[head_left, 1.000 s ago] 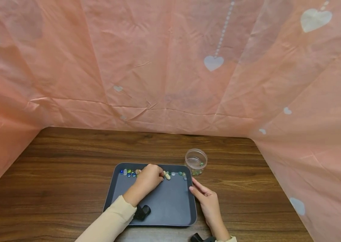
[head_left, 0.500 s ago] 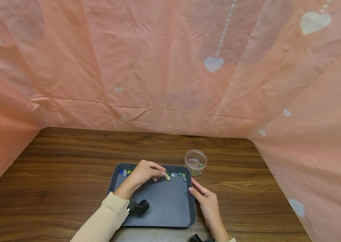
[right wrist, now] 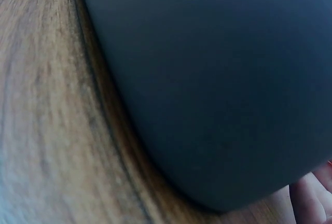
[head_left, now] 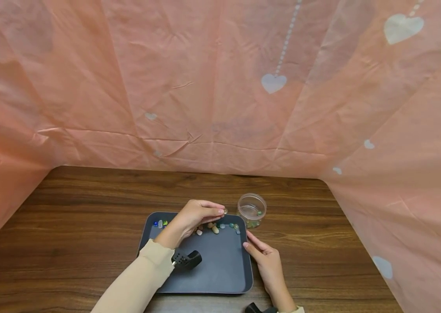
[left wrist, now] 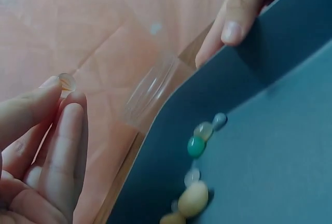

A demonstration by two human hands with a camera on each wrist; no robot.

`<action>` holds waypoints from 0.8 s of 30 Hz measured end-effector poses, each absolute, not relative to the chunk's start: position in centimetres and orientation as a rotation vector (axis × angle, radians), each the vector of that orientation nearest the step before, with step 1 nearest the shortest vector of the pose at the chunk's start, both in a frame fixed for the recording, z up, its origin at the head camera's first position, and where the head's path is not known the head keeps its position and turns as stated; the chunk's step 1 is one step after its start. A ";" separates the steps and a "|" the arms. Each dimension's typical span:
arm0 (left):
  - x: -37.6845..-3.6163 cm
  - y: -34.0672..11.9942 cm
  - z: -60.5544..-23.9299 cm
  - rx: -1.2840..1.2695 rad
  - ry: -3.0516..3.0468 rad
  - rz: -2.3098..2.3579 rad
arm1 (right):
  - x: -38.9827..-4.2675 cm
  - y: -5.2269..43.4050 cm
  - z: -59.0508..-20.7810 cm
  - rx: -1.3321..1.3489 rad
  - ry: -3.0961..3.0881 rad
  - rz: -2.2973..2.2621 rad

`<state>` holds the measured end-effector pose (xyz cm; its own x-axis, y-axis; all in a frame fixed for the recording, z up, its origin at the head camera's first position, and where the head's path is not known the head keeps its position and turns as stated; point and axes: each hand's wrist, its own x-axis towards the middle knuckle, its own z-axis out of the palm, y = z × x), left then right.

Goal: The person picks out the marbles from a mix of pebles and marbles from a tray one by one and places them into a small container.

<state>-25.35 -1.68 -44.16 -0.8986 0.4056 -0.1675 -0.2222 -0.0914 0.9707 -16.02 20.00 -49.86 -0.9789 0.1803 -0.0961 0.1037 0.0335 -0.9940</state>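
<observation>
Holding a small clear bead (left wrist: pixel 66 81) between thumb and fingertips, the left hand (head_left: pixel 197 216) sits raised above the far edge of the tray (head_left: pixel 220 269), just left of the jar (head_left: pixel 252 210).

- Change: a second ago this hand lay low among the row of stones (head_left: pixel 215 228); half a second ago it was pinching there; now it is lifted and shifted right, toward the jar. By judgement, one piece has been picked out and is in transit.
- Bead: pale, round, pinched at the fingertips, clear of the tray and not yet over the jar mouth. The left wrist view shows it plainly, with the jar's clear wall (left wrist: pixel 150 92) beyond.
- Stones: mixed colours along the tray's far edge; a cream one (left wrist: pixel 193 199), a green one (left wrist: pixel 196 146) and smaller clear ones lie near the right corner, a few blue and green ones (head_left: pixel 159 223) at the left.
- Jar: open, clear, on the surface just beyond the tray's far right corner; a few small pieces are inside.
- Right hand (head_left: pixel 265 258): fingers straight, resting against the tray's right rim, gripping nothing; unmoved across the three moments. Its wrist view shows only the tray's rim (right wrist: pixel 207 94) and the wood of the surface (right wrist: pixel 46 130).
- Backdrop: pink cloth (head_left: pixel 220 87) with white hearts.
</observation>
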 end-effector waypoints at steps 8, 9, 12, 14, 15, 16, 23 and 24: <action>-26.3 1.2 -43.4 0.177 1.772 2.103 | -16.0 20.0 -49.9 -0.293 -2.213 2.120; -26.4 1.5 -43.3 0.177 1.770 2.110 | -16.1 20.0 -49.9 -0.292 -2.212 2.120; -26.6 2.6 -43.0 0.169 1.767 2.123 | -16.1 19.9 -49.9 -0.284 -2.216 2.119; -26.7 3.3 -42.9 0.180 1.772 2.131 | -16.1 19.9 -49.9 -0.276 -2.219 2.124; -26.8 3.6 -42.8 0.184 1.773 2.135 | -16.1 19.9 -49.9 -0.272 -2.220 2.125; -26.8 4.0 -42.8 0.187 1.773 2.138 | -16.1 19.9 -49.9 -0.269 -2.220 2.124; -27.2 6.0 -42.7 0.254 1.992 2.042 | -16.1 19.8 -50.0 -0.263 -2.237 2.078; -27.2 6.2 -42.7 0.280 2.090 1.987 | -16.2 19.8 -50.0 -0.259 -2.240 2.073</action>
<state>-27.23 6.22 -42.69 -0.9519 0.3032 -0.0439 -0.0286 0.0548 0.9981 -16.15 19.80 -50.04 -0.9826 0.1767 -0.0566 0.0701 0.0710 -0.9950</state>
